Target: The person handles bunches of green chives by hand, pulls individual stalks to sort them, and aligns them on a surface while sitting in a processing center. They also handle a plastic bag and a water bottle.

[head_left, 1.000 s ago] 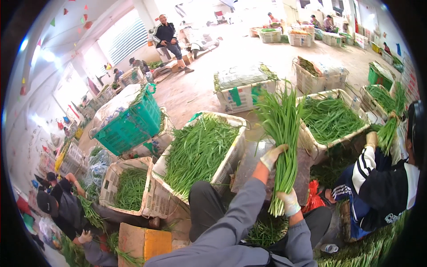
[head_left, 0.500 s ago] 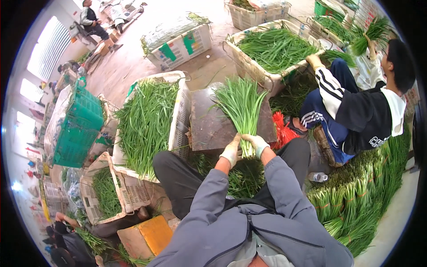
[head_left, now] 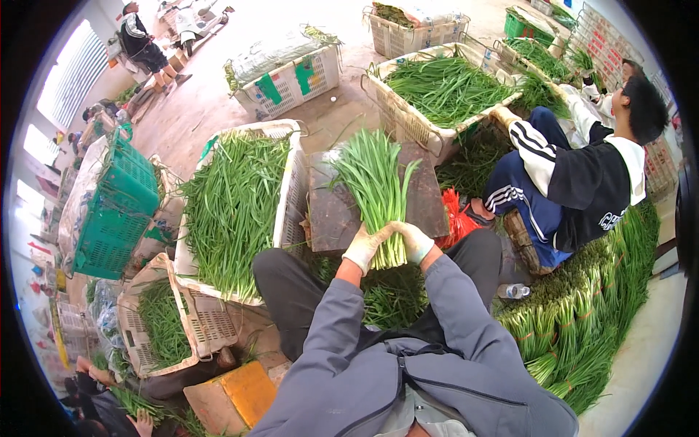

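Note:
A bunch of long green chives (head_left: 373,178) lies over a dark square board (head_left: 329,227) in front of me, leaf ends pointing away. My left hand (head_left: 364,249), in a pale glove, is wrapped round the pale stalk end from the left. From the right, my right hand (head_left: 413,242), also gloved, is closed on the same stalks. The cut ends stick out toward me past the board's near edge. The fingers behind the bunch are partly hidden.
A white crate (head_left: 291,167) heaped with chives stands left of the board, another crate (head_left: 437,138) beyond it. At my right sits a co-worker (head_left: 582,175) near stacked tied bundles (head_left: 575,320). A red plastic bag (head_left: 455,218) and clear bottle (head_left: 514,291) lie by my right knee.
Both hands have shifted slightly left with the bunch, and its leaf ends have swung left. My left hand reaches further round the stalks. The co-worker's raised bunch has come down.

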Tool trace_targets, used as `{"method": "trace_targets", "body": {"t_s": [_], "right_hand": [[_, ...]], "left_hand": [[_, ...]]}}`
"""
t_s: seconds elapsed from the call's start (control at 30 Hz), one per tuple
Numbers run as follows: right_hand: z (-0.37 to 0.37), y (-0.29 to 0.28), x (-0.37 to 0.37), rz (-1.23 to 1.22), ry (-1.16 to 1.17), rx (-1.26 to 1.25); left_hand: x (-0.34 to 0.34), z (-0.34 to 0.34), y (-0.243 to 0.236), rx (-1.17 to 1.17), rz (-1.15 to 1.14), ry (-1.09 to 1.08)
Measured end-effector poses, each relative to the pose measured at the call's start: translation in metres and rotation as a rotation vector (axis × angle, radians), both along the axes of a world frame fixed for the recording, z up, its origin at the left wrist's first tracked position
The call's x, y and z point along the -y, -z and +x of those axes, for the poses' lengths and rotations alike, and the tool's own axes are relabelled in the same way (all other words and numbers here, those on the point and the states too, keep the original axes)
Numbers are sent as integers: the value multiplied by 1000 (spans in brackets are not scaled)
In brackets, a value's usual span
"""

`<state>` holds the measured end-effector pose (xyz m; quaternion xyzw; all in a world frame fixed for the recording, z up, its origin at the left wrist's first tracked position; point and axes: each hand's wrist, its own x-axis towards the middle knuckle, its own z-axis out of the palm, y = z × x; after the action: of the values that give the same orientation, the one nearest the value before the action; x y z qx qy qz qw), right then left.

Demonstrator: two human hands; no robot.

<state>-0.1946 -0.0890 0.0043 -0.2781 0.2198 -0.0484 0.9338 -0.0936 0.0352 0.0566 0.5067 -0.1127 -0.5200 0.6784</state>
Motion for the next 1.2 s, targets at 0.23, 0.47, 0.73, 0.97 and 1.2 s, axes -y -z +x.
{"method": "trace_targets", "body": {"t_s": [0.23, 0.47, 0.73, 0.97, 1.2], "right_hand": [[16, 52, 0, -649, 260, -498], [36, 4, -23, -856, -30, -483], [-1, 10, 9, -1203, -249, -880], [34, -23, 4, -1878, 156, -506], [109, -3, 15, -2165, -300, -479]], "left_hand": [[13, 4, 90, -79, 81, -50], [-17, 21, 94, 347, 163, -156], [-22, 22, 69, 155, 435, -251], [-17, 23, 111, 210, 373, -337], [-9, 9, 95, 151, 332, -300]]}}
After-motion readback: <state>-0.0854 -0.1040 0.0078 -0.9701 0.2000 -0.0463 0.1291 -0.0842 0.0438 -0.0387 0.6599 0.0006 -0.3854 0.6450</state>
